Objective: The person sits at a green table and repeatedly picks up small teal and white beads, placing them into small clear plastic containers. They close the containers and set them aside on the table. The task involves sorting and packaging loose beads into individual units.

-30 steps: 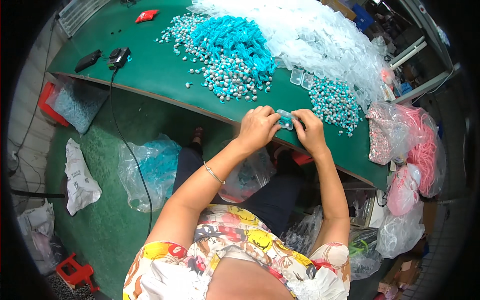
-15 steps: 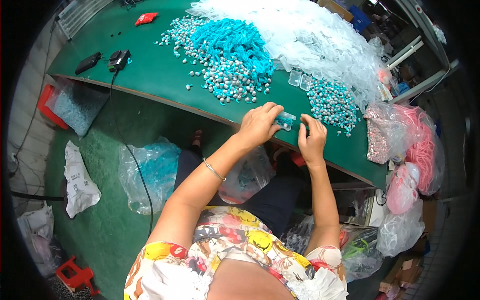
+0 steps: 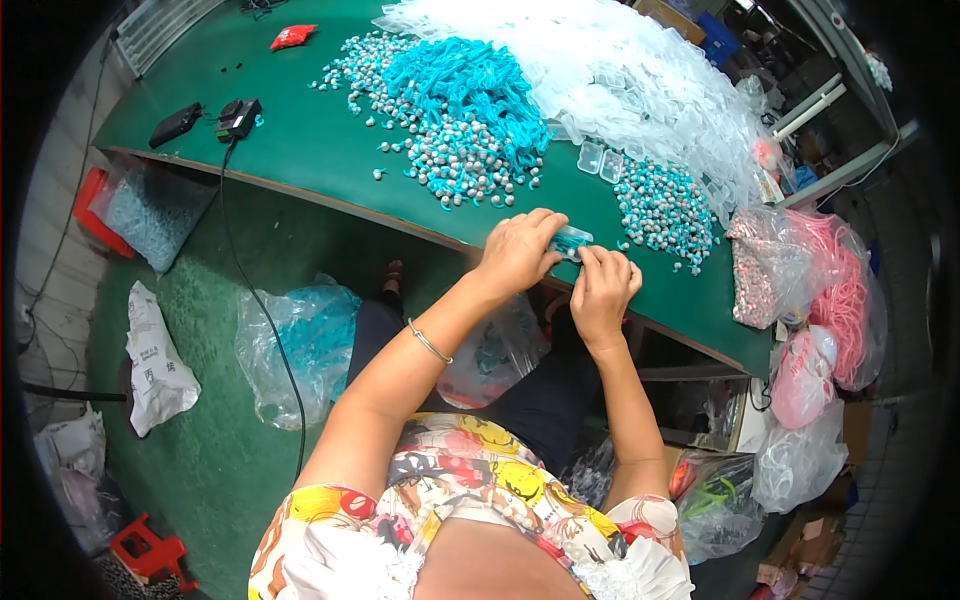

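My left hand holds a small clear plastic box just over the table's front edge, thumb and fingers closed on its left end. Bright blue cord lies inside the box. My right hand is at the box's right end, its thumb and fingertips drawn together there; what they pinch, if anything, is hidden. Beyond my left hand lies a heap of blue cords with silvery-grey beads at its near side. A smaller pile of grey and blue bead pieces lies to the right of the box.
Many clear plastic boxes are heaped across the back of the green table. Black devices with a trailing cable and a red packet lie at left. Bags of pink cord stand against the right edge. Plastic bags sit below.
My right hand has moved left and slightly down from beside the bead pile to the box, and its fingers have come together. My left hand has hardly moved and still holds the box.
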Demonstrator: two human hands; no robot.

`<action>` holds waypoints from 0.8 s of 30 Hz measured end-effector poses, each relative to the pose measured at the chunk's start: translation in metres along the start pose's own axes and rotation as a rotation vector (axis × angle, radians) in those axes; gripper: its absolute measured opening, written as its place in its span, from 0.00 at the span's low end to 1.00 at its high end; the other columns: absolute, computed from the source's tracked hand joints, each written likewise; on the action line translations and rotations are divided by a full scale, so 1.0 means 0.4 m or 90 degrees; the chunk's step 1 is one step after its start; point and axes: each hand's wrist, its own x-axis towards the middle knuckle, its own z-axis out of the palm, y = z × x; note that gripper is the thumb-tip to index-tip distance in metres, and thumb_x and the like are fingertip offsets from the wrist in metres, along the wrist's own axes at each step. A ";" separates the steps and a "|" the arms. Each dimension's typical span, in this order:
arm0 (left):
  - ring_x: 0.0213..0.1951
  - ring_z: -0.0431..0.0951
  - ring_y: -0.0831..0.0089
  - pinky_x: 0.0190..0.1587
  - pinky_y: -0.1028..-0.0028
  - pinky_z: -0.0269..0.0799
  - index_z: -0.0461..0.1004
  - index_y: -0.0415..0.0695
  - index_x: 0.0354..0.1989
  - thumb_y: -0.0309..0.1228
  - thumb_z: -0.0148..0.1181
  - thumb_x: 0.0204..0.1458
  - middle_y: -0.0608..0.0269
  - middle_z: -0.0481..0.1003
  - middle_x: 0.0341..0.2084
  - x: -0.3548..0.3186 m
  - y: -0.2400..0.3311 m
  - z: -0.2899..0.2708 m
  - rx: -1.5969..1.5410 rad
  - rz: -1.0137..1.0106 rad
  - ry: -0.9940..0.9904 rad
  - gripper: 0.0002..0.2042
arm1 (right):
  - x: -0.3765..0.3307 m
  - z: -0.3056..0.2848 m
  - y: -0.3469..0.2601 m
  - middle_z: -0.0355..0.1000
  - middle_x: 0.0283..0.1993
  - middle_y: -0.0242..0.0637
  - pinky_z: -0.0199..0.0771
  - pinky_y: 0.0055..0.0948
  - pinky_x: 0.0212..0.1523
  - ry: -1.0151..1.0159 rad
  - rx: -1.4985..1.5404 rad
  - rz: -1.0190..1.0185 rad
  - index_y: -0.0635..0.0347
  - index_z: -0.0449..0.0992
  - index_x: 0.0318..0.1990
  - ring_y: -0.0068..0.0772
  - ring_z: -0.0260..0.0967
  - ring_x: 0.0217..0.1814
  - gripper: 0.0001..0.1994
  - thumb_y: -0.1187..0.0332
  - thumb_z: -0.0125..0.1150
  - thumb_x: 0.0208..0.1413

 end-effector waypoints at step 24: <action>0.40 0.76 0.59 0.42 0.61 0.72 0.76 0.46 0.45 0.31 0.67 0.48 0.61 0.77 0.44 -0.022 -0.005 0.010 0.059 0.077 0.064 0.15 | 0.066 -0.060 0.047 0.73 0.49 0.37 0.60 0.43 0.57 -0.038 0.123 -0.074 0.56 0.73 0.52 0.43 0.68 0.54 0.20 0.74 0.65 0.49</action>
